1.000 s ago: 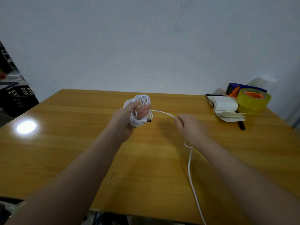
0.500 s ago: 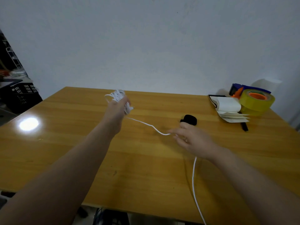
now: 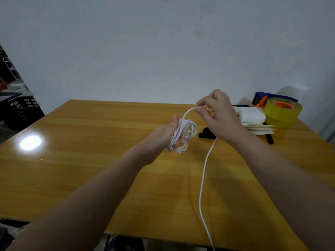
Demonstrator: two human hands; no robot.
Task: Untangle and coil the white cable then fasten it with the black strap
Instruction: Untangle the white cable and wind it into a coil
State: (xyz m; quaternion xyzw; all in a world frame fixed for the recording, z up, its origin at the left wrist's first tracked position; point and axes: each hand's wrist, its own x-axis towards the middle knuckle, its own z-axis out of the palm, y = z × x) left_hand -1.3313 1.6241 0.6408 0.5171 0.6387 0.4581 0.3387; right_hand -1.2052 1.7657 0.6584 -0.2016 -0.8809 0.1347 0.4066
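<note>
- Coil of cable sat round the left hand, whose fingers curled through the loops with the thumb raised. A plug end hung at the coil's 6 o'clock.
- Right hand pinched the cable between thumb and forefinger, close by the coil at about 1 o'clock and higher.
- Between the hands, a short arc of cable rose from the coil's top to the pinch. The loops' long axis ran roughly 1 to 7 o'clock, along the left palm.
- Below the right hand, the loose run dropped toward 6 o'clock, across the table and past its near edge, so its end was out of view.
- Strap lay on the table just beside the coil at 3 o'clock, partly hidden by the right wrist and nearer that hand.
- Judged from this, the next wrap would call for the right hand to carry its pinch over the coil's top toward 11 o'clock and down round the left hand, drawing slack up from 6 o'clock. The strap step looked not yet due.
</note>
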